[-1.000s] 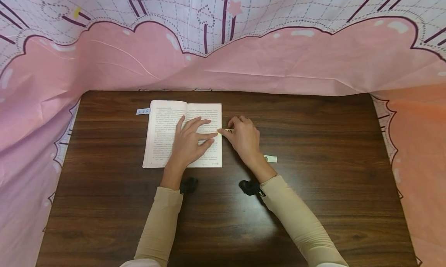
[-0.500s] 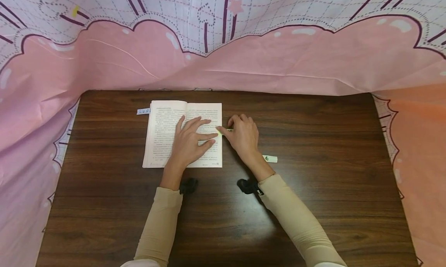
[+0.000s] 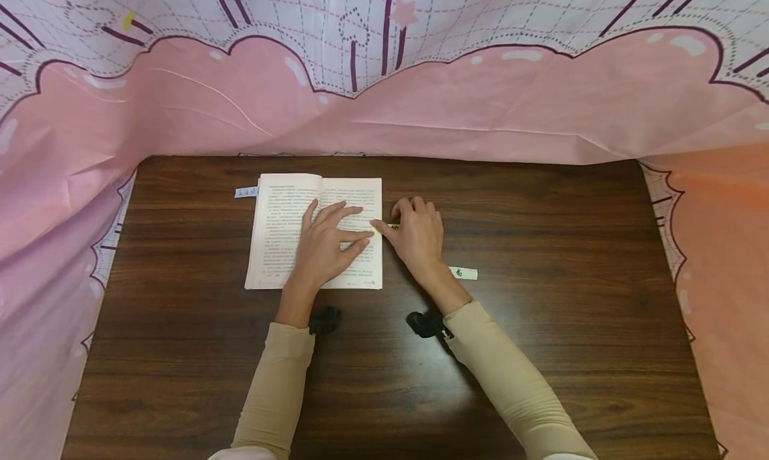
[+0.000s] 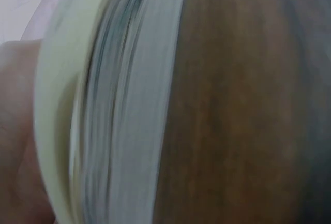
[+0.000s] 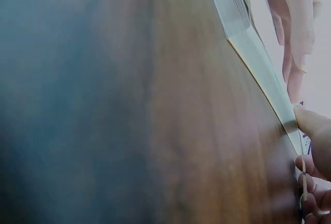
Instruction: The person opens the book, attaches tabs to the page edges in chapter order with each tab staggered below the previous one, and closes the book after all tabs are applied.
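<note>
An open book [image 3: 279, 246] with printed pages lies on the table. My left hand [image 3: 324, 243] rests across it with fingers spread, the index fingertip near the right page's outer edge. At that edge my right hand [image 3: 418, 234] pinches a yellow paper strip [image 3: 394, 227] with dark handwriting, its thumb over the page margin and the other fingers curled. Most of the strip is hidden by the hand. In the right wrist view the thumb [image 5: 313, 123] sits at the book's edge, fingers below. The left wrist view shows the thick page block [image 4: 137, 110] close up.
A pale green paper strip [image 3: 465, 273] with writing lies beside the right wrist. From the book's left side sticks out a blue written tab [image 3: 246, 192]. The dark wooden table [image 3: 541, 246] is bounded by a pink patterned curtain [image 3: 450, 113] at the back and sides.
My right hand has shifted very slightly left, its thumb a little farther over the page margin, and more of the green strip shows. The left hand has stayed in place.
</note>
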Demonstrator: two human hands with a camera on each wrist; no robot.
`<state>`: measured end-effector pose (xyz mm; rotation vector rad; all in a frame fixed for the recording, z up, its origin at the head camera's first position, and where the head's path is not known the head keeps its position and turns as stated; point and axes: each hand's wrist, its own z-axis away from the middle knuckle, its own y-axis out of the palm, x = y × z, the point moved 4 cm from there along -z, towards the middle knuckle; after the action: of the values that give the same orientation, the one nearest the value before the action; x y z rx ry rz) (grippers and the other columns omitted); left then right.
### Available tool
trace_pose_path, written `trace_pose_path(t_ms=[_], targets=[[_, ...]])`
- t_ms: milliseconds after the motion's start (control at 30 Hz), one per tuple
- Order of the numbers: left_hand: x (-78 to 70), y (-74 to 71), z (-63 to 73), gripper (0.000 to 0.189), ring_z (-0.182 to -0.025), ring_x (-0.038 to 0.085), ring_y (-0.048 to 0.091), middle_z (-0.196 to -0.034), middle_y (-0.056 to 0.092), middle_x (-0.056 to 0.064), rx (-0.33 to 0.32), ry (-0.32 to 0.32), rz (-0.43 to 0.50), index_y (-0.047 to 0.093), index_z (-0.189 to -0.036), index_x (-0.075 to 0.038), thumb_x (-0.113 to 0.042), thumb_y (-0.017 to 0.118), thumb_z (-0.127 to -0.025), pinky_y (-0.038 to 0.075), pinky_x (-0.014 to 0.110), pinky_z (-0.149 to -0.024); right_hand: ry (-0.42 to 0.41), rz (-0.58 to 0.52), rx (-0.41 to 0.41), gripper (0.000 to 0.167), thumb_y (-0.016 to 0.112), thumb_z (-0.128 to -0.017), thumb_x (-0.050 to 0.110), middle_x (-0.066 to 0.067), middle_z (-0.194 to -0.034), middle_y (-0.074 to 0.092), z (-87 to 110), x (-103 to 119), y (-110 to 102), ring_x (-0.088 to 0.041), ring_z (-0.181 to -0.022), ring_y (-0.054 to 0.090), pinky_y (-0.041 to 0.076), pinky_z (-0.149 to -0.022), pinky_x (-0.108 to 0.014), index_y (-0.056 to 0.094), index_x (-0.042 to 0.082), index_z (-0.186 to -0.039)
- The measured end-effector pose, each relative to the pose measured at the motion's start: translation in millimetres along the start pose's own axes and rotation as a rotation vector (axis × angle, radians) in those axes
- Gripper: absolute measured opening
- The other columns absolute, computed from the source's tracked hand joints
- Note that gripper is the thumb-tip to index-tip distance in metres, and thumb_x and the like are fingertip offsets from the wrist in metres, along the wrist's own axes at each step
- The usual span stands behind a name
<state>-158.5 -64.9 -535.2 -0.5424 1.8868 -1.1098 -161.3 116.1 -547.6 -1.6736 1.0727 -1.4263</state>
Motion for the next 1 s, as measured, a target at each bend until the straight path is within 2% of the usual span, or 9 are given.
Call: trace_pose_path(t_ms=[267,533,733,1000], targets=[[0.1,0.7,1.1,0.024,-0.138,0.028,0.043,-0.139,0.059,-0.002,0.022,-0.011,-0.007,0.079,-0.106,-0.029,-0.037,0.079,-0.084,0.006,0.057,-0.119,-0.027,-0.013,0.003,0.049,0.076,-0.079,0.058,-0.009,-0.090,0.057,5.9,-1.3,1.5,-0.029,-0.080,0.051,0.042,-0.070,-0.041,0.063,0.013,-0.091],[1.3,-1.4,-2.3,0.033,-0.136,0.025,0.046,-0.136,0.062,-0.002,-0.008,-0.052,0.014,0.078,-0.103,-0.022,-0.036,0.088,-0.075,0.008,0.054,-0.119,-0.038,-0.034,0.018,0.050,0.077,-0.079,0.057,-0.009,-0.095,0.056,8.9,-1.0,-1.4,-0.030,-0.084,0.051,0.042,-0.073,-0.041,0.064,0.012,-0.098],[1.6,-2.3,-3.0,0.035,-0.136,0.025,0.046,-0.137,0.061,-0.003,-0.007,-0.054,0.007,0.077,-0.104,-0.023,-0.038,0.088,-0.075,0.007,0.052,-0.120,-0.059,-0.034,0.027,0.054,0.079,-0.077,0.057,-0.010,-0.095,0.055,11.4,-1.0,-4.1,-0.030,-0.083,0.049,0.041,-0.072,-0.041,0.065,0.012,-0.104],[1.6,-0.8,-1.9,0.035,-0.137,0.024,0.045,-0.137,0.061,-0.003,0.003,-0.060,0.012,0.077,-0.106,-0.023,-0.038,0.087,-0.076,0.006,0.052,-0.120,-0.086,-0.034,0.030,0.055,0.079,-0.076,0.058,-0.009,-0.097,0.057,12.1,-2.8,-5.2,-0.029,-0.084,0.051,0.042,-0.072,-0.041,0.065,0.013,-0.103]])
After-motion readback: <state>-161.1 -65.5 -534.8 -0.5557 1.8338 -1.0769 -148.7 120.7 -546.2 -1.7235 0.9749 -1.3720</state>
